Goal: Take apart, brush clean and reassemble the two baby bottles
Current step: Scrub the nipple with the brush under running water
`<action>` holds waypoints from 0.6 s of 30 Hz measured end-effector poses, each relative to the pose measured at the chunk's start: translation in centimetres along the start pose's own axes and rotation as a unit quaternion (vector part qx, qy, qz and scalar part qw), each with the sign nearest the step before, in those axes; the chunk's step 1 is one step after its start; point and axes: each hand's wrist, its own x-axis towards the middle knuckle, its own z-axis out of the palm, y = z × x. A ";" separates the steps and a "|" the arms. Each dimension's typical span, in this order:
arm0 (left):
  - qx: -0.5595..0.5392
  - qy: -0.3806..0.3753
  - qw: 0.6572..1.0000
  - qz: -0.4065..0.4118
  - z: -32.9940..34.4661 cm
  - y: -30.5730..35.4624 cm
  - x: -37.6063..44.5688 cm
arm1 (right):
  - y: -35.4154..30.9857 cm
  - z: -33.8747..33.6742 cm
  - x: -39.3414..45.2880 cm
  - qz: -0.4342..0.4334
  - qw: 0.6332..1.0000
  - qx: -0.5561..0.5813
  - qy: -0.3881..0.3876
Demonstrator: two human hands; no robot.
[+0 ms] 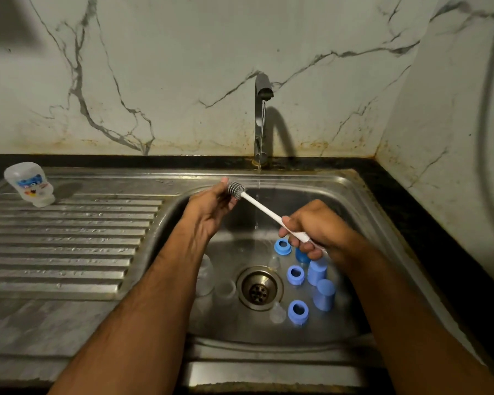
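Observation:
My right hand (311,226) grips the white handle of a bottle brush (264,209) over the sink basin. The brush's grey bristle head (236,190) lies against the fingers of my left hand (211,206), which curl round it. On the basin floor lie three blue screw rings (282,247) (295,275) (298,311) and two light-blue caps (317,271) (324,295). A darker blue piece (302,256) shows under my right hand. Clear bottle bodies (205,276) (225,289) and clear teats (277,312) lie near the drain (259,289).
A thin stream runs from the tap (262,92) into the steel sink (351,195). A dish soap bottle (29,184) stands upside down on the ribbed drainboard (69,238) at the left. Marble wall behind, black counter edge at the right.

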 end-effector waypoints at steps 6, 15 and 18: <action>0.005 0.014 0.999 -0.043 0.2 0.2 -0.7 | 0.7 -0.6 0.4 -0.051 0.994 -0.076 0.058; 0.019 0.034 0.999 -0.035 0.6 0.0 -0.9 | 0.6 0.7 0.6 -0.099 0.974 -0.180 0.091; -0.087 -0.033 0.995 -0.024 1.0 0.6 -1.3 | 0.4 -0.5 0.4 -0.001 0.996 0.065 -0.063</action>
